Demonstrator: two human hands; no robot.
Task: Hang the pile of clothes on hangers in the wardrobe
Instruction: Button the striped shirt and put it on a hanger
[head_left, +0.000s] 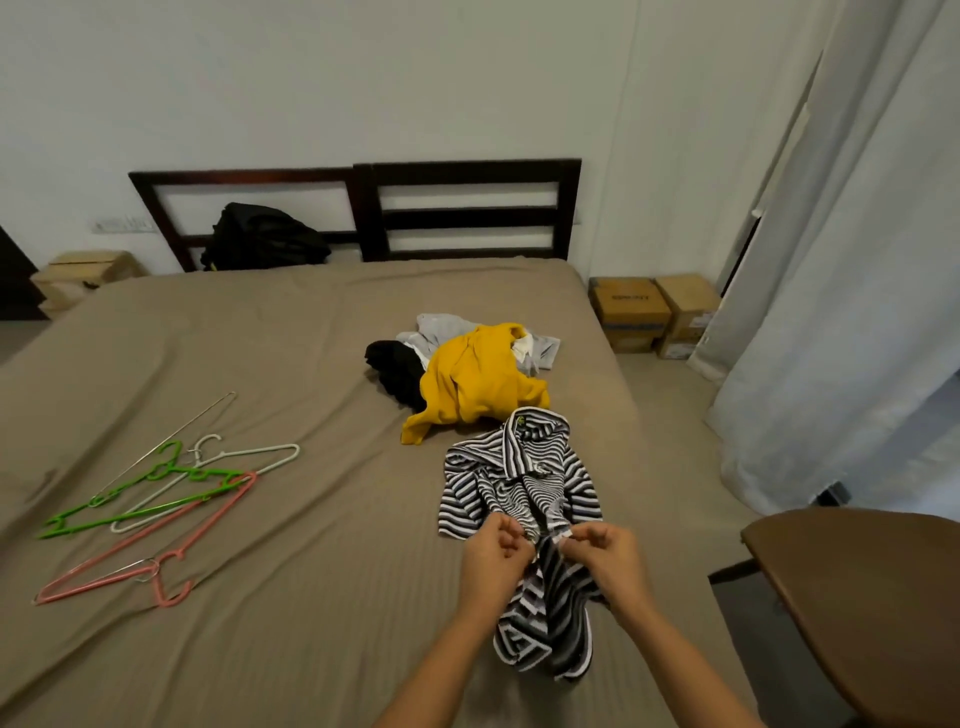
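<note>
A black-and-white striped shirt (524, 478) lies crumpled on the brown bed (291, 597), its lower part bunched toward me. My left hand (493, 561) and my right hand (605, 558) each pinch the striped fabric near its middle, close together. Behind it sits a pile with a yellow garment (478, 384), a black one (397, 371) and a grey-white one (447, 327). On the left of the bed lie several hangers: a pink one (150, 551), a green one (140, 493), a white one (244, 457) and a thin wire one (171, 441). No wardrobe is in view.
A dark slatted headboard (467, 208) stands at the far end with a black bag (265, 236) against it. Cardboard boxes (654, 312) sit on the floor at the right, beside pale curtains (852, 260). A brown chair back (872, 597) is at the lower right.
</note>
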